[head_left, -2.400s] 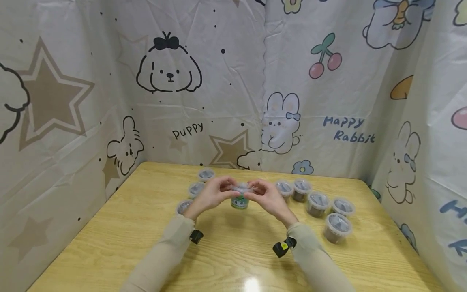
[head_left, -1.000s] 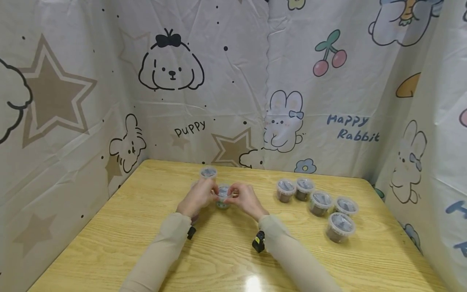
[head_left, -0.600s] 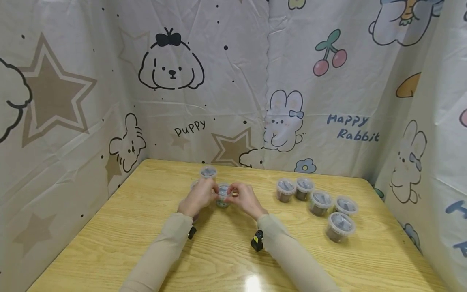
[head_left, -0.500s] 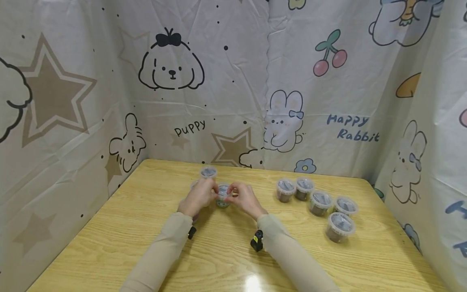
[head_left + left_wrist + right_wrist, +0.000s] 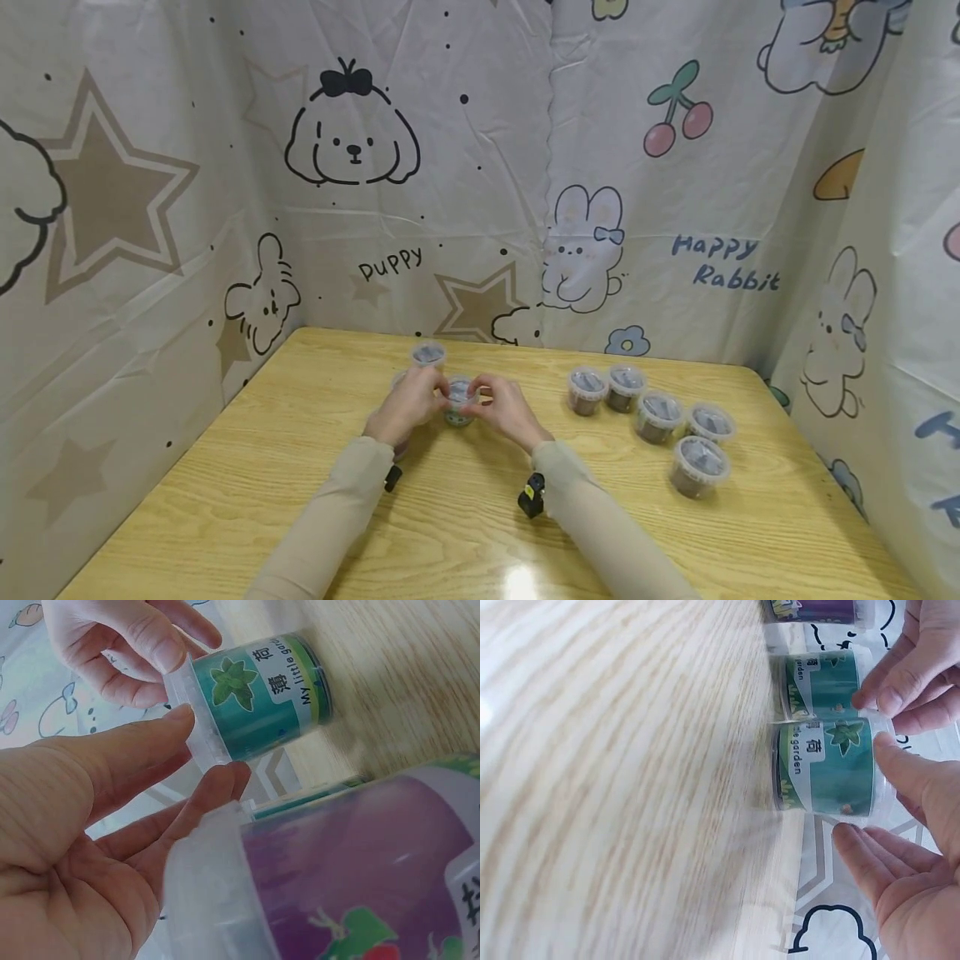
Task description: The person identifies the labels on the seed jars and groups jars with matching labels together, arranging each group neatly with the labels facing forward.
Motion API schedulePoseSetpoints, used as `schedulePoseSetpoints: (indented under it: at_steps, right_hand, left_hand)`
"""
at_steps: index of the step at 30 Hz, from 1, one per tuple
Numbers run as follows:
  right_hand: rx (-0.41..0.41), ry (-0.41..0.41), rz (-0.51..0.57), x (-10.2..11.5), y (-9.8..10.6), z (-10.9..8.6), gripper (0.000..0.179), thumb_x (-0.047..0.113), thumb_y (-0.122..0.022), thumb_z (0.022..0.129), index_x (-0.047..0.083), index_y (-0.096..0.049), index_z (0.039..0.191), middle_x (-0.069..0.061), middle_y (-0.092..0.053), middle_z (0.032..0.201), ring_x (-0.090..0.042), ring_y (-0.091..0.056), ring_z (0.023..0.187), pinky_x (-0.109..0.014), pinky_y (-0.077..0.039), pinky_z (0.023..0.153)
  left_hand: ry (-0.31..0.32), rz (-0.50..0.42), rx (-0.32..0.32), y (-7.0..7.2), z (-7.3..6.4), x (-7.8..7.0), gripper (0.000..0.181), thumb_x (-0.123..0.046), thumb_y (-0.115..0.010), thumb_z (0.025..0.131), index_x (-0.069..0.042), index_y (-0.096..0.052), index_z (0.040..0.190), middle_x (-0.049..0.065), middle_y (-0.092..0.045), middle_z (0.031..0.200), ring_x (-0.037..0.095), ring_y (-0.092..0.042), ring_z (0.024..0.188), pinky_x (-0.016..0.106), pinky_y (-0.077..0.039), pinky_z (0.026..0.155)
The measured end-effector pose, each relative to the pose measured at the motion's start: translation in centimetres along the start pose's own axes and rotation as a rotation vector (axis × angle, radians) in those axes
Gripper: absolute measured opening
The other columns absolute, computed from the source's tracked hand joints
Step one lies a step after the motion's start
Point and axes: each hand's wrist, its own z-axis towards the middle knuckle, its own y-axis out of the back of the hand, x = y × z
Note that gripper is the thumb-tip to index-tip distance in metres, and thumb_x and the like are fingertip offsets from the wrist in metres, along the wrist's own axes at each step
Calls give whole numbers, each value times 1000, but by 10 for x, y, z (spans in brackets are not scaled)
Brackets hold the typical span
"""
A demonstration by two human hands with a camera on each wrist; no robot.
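Note:
A lidded plastic cup (image 5: 460, 417) with a green mint-leaf label stands upright on the table between the two hands. In the left wrist view this mint cup (image 5: 262, 697) shows its "My little garden" print. My left hand (image 5: 411, 402) has thumb and fingertips at the left side of its lid. On the other side, my right hand (image 5: 512, 410) has its thumb against the lid, while its fingers (image 5: 855, 844) lie just off the cup's side. A second mint cup (image 5: 821, 686) stands beside it, and a purple-labelled cup (image 5: 360, 862) is close to the left wrist.
Several lidded cups with dark contents, one of them a front cup (image 5: 699, 468), stand at the right of the wooden table (image 5: 465, 533). Another cup (image 5: 428, 354) stands at the back left. A printed cloth (image 5: 480, 208) encloses the table's back and sides.
Since the first frame the mint cup has come down onto the table, left of where it was held, beside the left-hand cups. In the last half second the right fingers have spread slightly.

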Motion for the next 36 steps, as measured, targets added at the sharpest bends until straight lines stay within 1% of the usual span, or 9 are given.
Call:
schedulePoseSetpoints:
  at_steps: [4, 7, 11, 14, 19, 25, 31, 34, 36]
  right_hand:
    - [-5, -10, 28, -4, 6, -3, 33, 19, -76, 87, 10, -65, 117, -14, -62, 132, -38, -59, 121, -44, -56, 92]
    - [-31, -19, 27, -6, 12, -5, 37, 20, -75, 88, 9, -64, 122, -13, -62, 131, -36, -60, 121, -42, -56, 94]
    - [-75, -24, -20, -10, 19, -10, 31, 20, -73, 89, 11, -66, 118, -9, -66, 126, -30, -63, 117, -41, -56, 94]
    - [-94, -11, -88, -13, 24, -14, 25, 20, -72, 90, 11, -68, 114, -7, -69, 120, -27, -64, 112, -41, -55, 94]
    - [-126, 3, -177, -18, 33, -21, 20, 17, -71, 91, 8, -70, 109, -7, -71, 113, -26, -66, 107, -40, -55, 94]
    - [-186, -37, -207, -24, 47, -31, 21, 14, -70, 91, 7, -70, 110, -8, -72, 113, -26, -67, 106, -42, -55, 92]
    - [-247, -81, -205, -32, 63, -43, 25, 11, -69, 92, 4, -68, 115, -12, -70, 117, -28, -66, 106, -42, -56, 92]
    - [-276, -80, -218, -38, 69, -48, 24, 9, -69, 91, 3, -69, 115, -14, -70, 116, -29, -67, 104, -43, -56, 90]
    - [-296, -80, -232, -41, 73, -50, 23, 10, -70, 91, 3, -69, 113, -13, -71, 114, -29, -68, 102, -43, -57, 88]
  left_hand:
    - [-3, -17, -3, 0, -2, -2, 21, -7, -77, 84, -1, -72, 103, 12, -71, 104, 16, -63, 69, 26, -52, 59]
    - [-11, -2, -32, 1, -1, -4, 25, -6, -77, 84, 0, -71, 107, 13, -71, 108, 20, -66, 80, 30, -55, 67]
    - [-17, 33, -78, 1, -2, -9, 24, -7, -77, 83, -1, -71, 106, 13, -71, 109, 26, -67, 96, 38, -57, 80]
    - [-36, 52, -110, -2, -2, -14, 21, -8, -77, 84, -1, -72, 103, 13, -72, 104, 27, -68, 95, 39, -58, 80]
    - [-100, 45, -156, -13, 0, -23, 12, -9, -75, 86, -3, -73, 96, 10, -72, 94, 21, -68, 82, 33, -57, 70]
    - [-176, -34, -152, -29, 7, -37, 6, -8, -74, 87, -4, -72, 89, 6, -71, 84, 14, -64, 72, 26, -54, 62]
    - [-198, -12, -188, -45, 15, -50, 5, -14, -75, 87, -10, -74, 90, 1, -72, 83, 9, -64, 72, 21, -53, 63]
    - [-226, -54, -193, -54, 18, -54, 6, -15, -73, 89, -10, -74, 92, 1, -73, 85, 11, -66, 74, 21, -54, 64]
    - [-273, -94, -182, -59, 21, -58, 7, -15, -73, 90, -9, -74, 93, 3, -74, 88, 13, -68, 76, 21, -55, 66]
